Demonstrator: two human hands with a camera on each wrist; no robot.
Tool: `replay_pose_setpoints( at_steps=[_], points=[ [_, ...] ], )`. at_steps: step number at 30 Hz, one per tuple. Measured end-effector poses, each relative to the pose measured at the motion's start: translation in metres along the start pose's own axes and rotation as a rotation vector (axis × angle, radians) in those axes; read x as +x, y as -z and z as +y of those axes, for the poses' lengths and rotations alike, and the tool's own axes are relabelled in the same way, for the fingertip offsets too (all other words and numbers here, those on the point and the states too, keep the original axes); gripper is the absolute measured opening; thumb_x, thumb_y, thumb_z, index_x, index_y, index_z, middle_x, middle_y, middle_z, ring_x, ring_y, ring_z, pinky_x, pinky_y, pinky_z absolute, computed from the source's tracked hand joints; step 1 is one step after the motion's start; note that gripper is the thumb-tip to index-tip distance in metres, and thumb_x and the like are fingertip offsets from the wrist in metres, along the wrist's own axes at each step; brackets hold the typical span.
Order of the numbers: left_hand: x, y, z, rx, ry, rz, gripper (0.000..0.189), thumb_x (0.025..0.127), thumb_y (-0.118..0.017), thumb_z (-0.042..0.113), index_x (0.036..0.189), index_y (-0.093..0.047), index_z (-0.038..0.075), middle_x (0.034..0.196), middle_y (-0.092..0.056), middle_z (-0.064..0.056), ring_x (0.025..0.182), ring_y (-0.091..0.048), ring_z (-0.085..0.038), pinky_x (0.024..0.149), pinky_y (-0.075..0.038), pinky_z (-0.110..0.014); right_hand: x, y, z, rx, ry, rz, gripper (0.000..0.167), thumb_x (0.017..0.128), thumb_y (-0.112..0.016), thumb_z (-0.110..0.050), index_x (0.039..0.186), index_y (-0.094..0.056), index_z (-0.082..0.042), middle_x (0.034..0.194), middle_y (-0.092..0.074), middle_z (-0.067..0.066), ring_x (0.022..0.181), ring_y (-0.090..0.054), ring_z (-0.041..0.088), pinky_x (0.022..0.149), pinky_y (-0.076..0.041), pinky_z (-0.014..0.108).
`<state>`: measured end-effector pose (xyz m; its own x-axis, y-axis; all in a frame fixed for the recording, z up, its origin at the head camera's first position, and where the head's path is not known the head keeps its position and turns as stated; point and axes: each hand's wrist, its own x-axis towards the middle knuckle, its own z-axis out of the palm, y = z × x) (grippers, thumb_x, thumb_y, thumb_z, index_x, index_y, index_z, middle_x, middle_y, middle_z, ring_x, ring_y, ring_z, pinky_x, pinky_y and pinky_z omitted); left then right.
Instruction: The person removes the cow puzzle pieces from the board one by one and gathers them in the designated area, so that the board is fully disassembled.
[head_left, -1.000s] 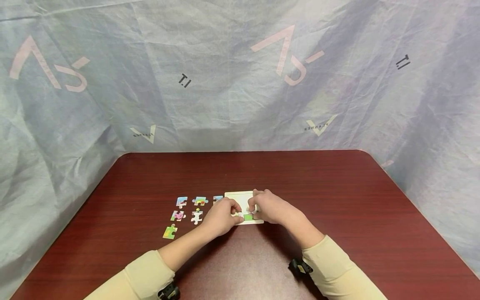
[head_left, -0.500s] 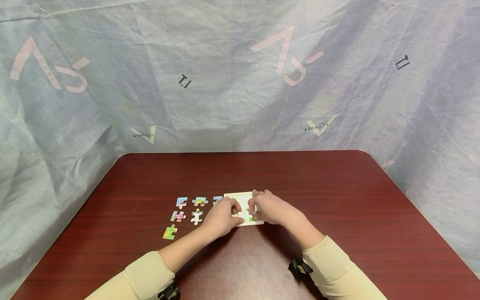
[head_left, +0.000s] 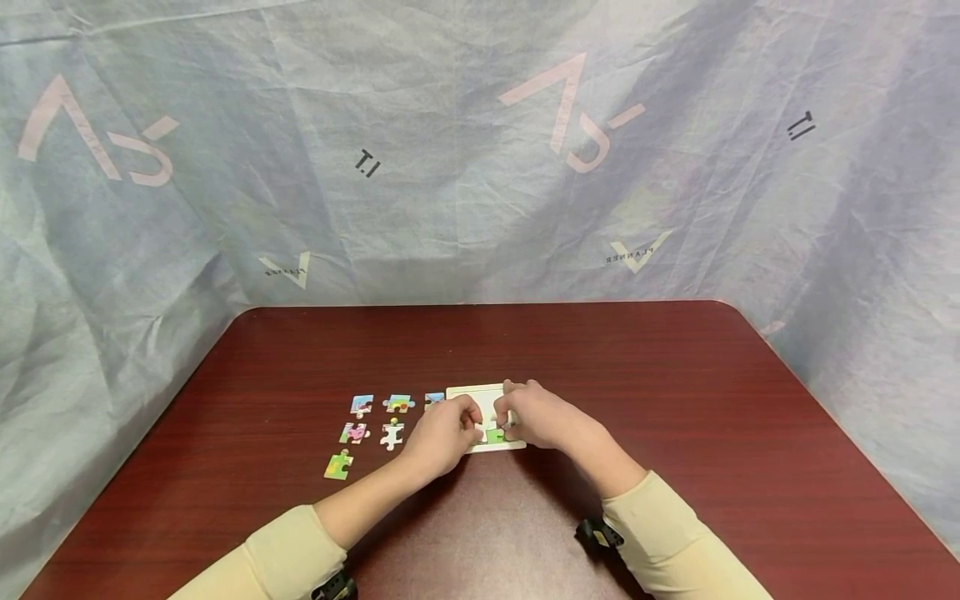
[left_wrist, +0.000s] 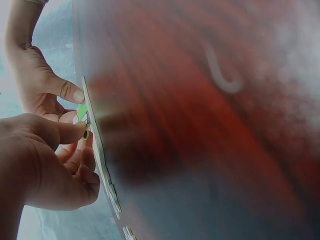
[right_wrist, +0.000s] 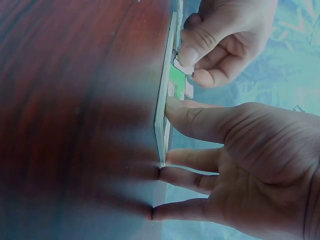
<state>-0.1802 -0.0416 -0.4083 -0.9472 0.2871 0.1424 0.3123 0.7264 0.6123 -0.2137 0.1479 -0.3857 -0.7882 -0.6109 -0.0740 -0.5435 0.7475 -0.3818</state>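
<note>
Both hands meet over a shallow pale puzzle tray (head_left: 486, 447) in the head view. My left hand (head_left: 440, 435) is at the tray's left part and pinches a small jigsaw piece (right_wrist: 186, 68) between thumb and index finger, mostly covered by the fingertips. A green jigsaw piece (right_wrist: 178, 82) tilts up from the tray between the hands. With thumb and index finger, my right hand (head_left: 550, 414) pinches its near end, the thumb right at the tray's edge. In the right wrist view the other right fingers spread down past the tray to the tabletop.
Several loose jigsaw pieces lie left of the tray, among them a pink one (head_left: 354, 432), a white one (head_left: 392, 434) and a green-yellow one (head_left: 339, 464). A blue-topped piece (head_left: 433, 399) lies close by the tray's left edge. Grey cloth (head_left: 465, 167) hangs behind the dark red table (head_left: 637, 358).
My left thumb has drawn back and up a little from the tray's near edge. The green piece's tilt has shifted slightly between the hands; the right hand has barely moved.
</note>
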Motion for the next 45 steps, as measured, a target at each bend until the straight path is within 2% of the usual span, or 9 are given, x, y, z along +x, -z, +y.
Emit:
replay_pose_setpoints(
  at_steps=[7, 17, 25, 33, 38, 45],
  points=[
    [-0.001, 0.003, -0.005, -0.070, -0.018, 0.061, 0.016, 0.088, -0.075, 0.002, 0.087, -0.061, 0.011, 0.074, -0.059, 0.005, 0.064, -0.051, -0.007, 0.062, -0.043, -0.026, 0.000, 0.001, -0.001, -0.007, 0.008, 0.000, 0.018, 0.087, -0.078, -0.003, 0.082, -0.066, -0.016, 0.144, -0.045, 0.035, 0.125, -0.046, 0.056, 0.092, -0.046, 0.052],
    [-0.009, 0.016, -0.014, -0.123, 0.008, 0.133, 0.017, 0.090, -0.073, 0.001, 0.089, -0.061, 0.012, 0.076, -0.057, 0.006, 0.063, -0.048, -0.009, 0.060, -0.042, -0.027, 0.000, 0.001, -0.001, -0.010, 0.000, -0.006, 0.014, 0.089, -0.077, -0.004, 0.085, -0.068, -0.014, 0.145, -0.045, 0.035, 0.125, -0.046, 0.056, 0.092, -0.047, 0.051],
    [-0.023, 0.030, -0.030, -0.121, 0.039, 0.143, 0.017, 0.091, -0.072, 0.002, 0.090, -0.060, 0.014, 0.077, -0.057, 0.006, 0.067, -0.050, -0.011, 0.064, -0.043, -0.029, -0.001, 0.001, -0.001, 0.027, 0.001, -0.021, 0.015, 0.090, -0.075, -0.002, 0.085, -0.067, -0.014, 0.147, -0.043, 0.035, 0.131, -0.041, 0.056, 0.095, -0.045, 0.051],
    [-0.038, 0.046, -0.045, -0.097, 0.094, 0.149, 0.017, 0.090, -0.074, 0.003, 0.088, -0.061, 0.015, 0.077, -0.057, 0.006, 0.063, -0.048, -0.012, 0.063, -0.041, -0.029, -0.001, 0.001, 0.001, 0.015, 0.050, 0.004, 0.014, 0.090, -0.074, -0.002, 0.086, -0.067, -0.012, 0.142, -0.047, 0.036, 0.129, -0.044, 0.056, 0.097, -0.044, 0.053],
    [-0.046, 0.053, -0.052, -0.083, 0.114, 0.164, 0.019, 0.089, -0.075, 0.003, 0.087, -0.061, 0.016, 0.077, -0.059, 0.006, 0.065, -0.050, -0.011, 0.065, -0.042, -0.030, -0.002, 0.002, 0.002, 0.016, 0.061, 0.009, 0.015, 0.089, -0.075, -0.001, 0.085, -0.066, -0.011, 0.141, -0.049, 0.035, 0.130, -0.044, 0.055, 0.099, -0.043, 0.055],
    [-0.056, 0.060, -0.061, -0.065, 0.144, 0.152, 0.020, 0.089, -0.074, 0.002, 0.085, -0.061, 0.016, 0.075, -0.057, 0.006, 0.065, -0.049, -0.012, 0.065, -0.041, -0.030, -0.001, 0.001, 0.002, 0.013, 0.057, 0.012, 0.017, 0.088, -0.076, -0.001, 0.083, -0.064, -0.012, 0.141, -0.049, 0.035, 0.129, -0.044, 0.055, 0.097, -0.043, 0.055]
  ],
)
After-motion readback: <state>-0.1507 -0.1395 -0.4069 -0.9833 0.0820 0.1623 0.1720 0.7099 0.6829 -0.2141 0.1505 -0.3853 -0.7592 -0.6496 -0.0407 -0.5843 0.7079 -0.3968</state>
